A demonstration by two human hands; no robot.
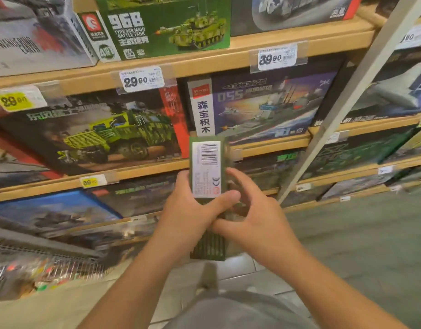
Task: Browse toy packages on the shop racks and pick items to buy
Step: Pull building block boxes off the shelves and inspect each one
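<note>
2 hands held 1 green toy box [208,172] edge-on at centre frame, in front of the shelving. The left hand [192,205] wrapped its fingers behind the narrow side panel, with the thumb [224,198] pressed across the face just below the white barcode label [206,168]. The right hand [254,210] steadied the opposite edge, fingers curled round the far side and thumb reaching toward the left thumb; both grips were clamped on the box. It appeared to be turned this way so the printed label faced the viewer, which would suit checking the code or the marks before deciding to buy.

Shelving: wooden shelves [228,48] ran across the frame on several tiers, each with price tags clipped to the front lip. 1 tag read 29.90 [141,79] at upper centre, another 39.90 [277,57] at upper right, and a yellow 29.90 tag [15,99] sat at far left.

Stock: a green Type 96B battle tank box [166,27] stood on the top tier; below it stood a military truck box [97,131] and a 055 warship box [264,105]. Lower tiers held further boxes, too blurred to identify.

Room: a pale slanted upright [347,100] crossed the right side, and grey flooring [371,233] showed at lower right.
</note>
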